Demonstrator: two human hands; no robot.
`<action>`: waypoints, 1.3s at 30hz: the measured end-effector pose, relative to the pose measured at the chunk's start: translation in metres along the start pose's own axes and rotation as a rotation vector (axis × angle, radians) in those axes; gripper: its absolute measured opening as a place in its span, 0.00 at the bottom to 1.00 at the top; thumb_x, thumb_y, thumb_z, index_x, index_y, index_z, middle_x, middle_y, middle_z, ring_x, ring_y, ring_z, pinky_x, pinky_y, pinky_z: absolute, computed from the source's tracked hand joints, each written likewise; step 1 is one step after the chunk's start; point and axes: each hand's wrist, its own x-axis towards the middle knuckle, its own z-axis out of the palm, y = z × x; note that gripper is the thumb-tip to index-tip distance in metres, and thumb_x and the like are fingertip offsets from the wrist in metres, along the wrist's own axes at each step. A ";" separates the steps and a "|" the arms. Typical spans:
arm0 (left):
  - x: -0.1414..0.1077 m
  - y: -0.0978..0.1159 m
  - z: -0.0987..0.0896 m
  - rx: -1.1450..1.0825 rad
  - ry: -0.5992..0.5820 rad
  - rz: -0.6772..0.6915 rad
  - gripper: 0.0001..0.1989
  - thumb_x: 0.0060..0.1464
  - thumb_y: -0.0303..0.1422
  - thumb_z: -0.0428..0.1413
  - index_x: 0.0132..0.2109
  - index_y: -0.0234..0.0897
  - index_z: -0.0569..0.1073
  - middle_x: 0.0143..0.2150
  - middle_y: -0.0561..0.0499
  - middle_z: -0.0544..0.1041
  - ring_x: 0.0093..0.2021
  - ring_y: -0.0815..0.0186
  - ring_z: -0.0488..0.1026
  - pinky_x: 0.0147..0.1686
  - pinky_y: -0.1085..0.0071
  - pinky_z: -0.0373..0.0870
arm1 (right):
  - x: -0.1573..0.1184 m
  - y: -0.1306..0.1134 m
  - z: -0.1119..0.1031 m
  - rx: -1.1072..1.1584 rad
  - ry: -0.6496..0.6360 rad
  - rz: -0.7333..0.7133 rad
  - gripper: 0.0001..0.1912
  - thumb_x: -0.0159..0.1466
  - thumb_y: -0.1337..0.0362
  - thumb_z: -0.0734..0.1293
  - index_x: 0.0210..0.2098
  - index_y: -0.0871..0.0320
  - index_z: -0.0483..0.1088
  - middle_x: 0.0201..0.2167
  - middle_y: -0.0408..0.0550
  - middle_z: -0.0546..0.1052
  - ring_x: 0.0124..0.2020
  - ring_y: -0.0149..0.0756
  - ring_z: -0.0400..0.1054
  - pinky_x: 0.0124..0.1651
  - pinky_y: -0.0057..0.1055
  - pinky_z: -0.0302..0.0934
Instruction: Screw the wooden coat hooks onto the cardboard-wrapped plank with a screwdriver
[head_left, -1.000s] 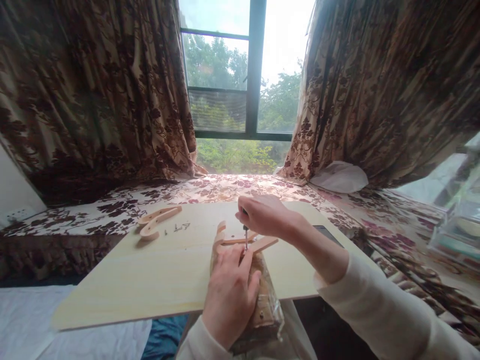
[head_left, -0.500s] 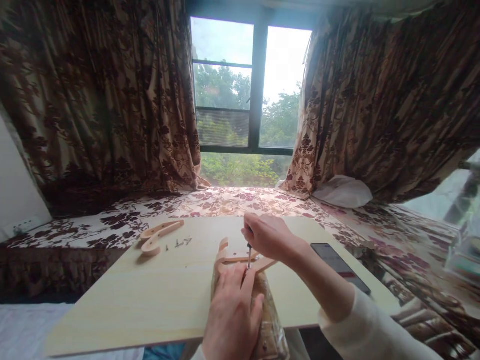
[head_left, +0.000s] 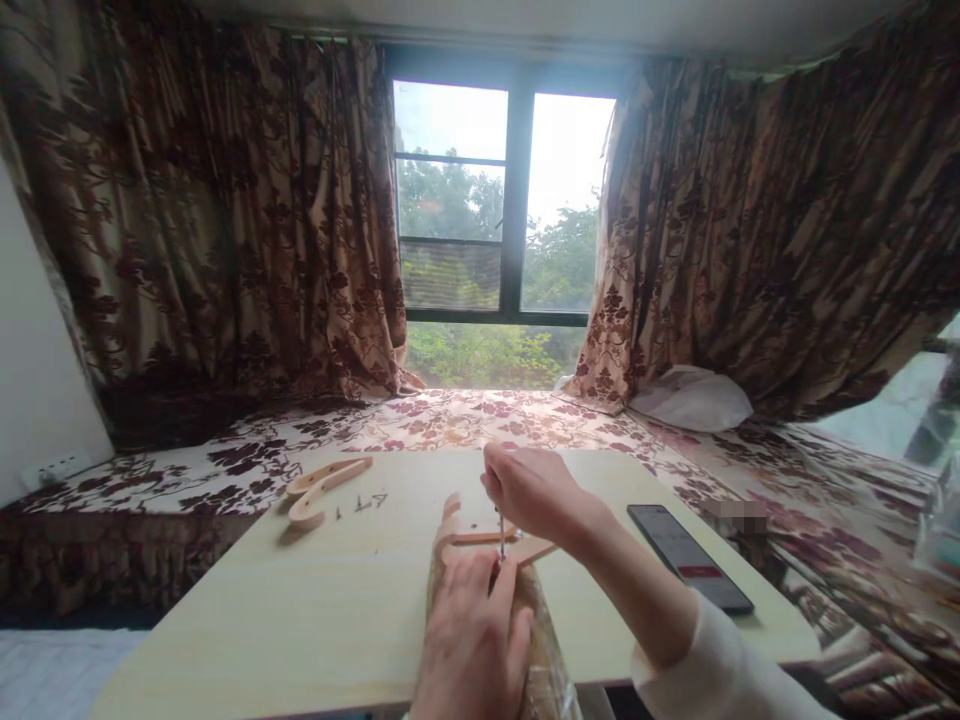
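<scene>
Head view: at lower centre, the right hand [head_left: 529, 490] clenched an upright screwdriver [head_left: 502, 533] over wood pieces [head_left: 532, 550]; the left hand [head_left: 472, 630] lay flattened against them. Phone [head_left: 690, 558] text, lower right, was illegible.

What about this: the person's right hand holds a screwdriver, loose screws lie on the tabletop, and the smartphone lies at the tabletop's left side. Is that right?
Not quite: the head view shows the smartphone at the right side of the tabletop. The right hand does hold a screwdriver, and loose screws lie there.
</scene>
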 end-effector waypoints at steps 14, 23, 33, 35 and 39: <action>0.002 0.006 -0.005 -0.010 0.012 0.003 0.21 0.53 0.28 0.49 0.55 0.36 0.69 0.49 0.44 0.71 0.53 0.52 0.66 0.55 0.49 0.64 | 0.000 -0.002 -0.001 -0.025 0.012 -0.011 0.15 0.66 0.58 0.63 0.48 0.60 0.68 0.42 0.49 0.74 0.38 0.35 0.71 0.41 0.38 0.67; -0.001 -0.003 0.002 -0.008 0.012 0.027 0.20 0.54 0.31 0.50 0.55 0.37 0.68 0.51 0.43 0.71 0.53 0.53 0.67 0.54 0.53 0.67 | -0.005 0.015 -0.013 -0.029 -0.002 -0.124 0.08 0.65 0.64 0.60 0.39 0.56 0.71 0.32 0.44 0.78 0.34 0.34 0.71 0.33 0.30 0.59; 0.001 0.002 -0.001 -0.004 -0.002 0.007 0.21 0.54 0.29 0.49 0.56 0.35 0.68 0.51 0.43 0.70 0.53 0.52 0.66 0.54 0.51 0.66 | -0.002 0.016 -0.007 -0.049 -0.013 -0.057 0.14 0.66 0.56 0.62 0.43 0.61 0.69 0.35 0.45 0.74 0.34 0.33 0.70 0.39 0.37 0.65; 0.002 0.003 -0.003 -0.006 -0.007 0.001 0.21 0.54 0.28 0.49 0.55 0.34 0.69 0.50 0.42 0.70 0.53 0.52 0.66 0.54 0.51 0.65 | -0.004 0.017 -0.010 -0.030 -0.025 -0.096 0.12 0.66 0.58 0.62 0.43 0.58 0.70 0.34 0.45 0.75 0.34 0.34 0.70 0.37 0.34 0.63; 0.003 0.006 -0.006 -0.019 -0.022 -0.009 0.20 0.54 0.28 0.48 0.54 0.34 0.69 0.49 0.43 0.70 0.54 0.51 0.64 0.55 0.49 0.63 | -0.007 0.019 -0.011 -0.011 -0.037 -0.135 0.08 0.65 0.63 0.61 0.41 0.56 0.70 0.33 0.43 0.76 0.35 0.34 0.70 0.36 0.31 0.61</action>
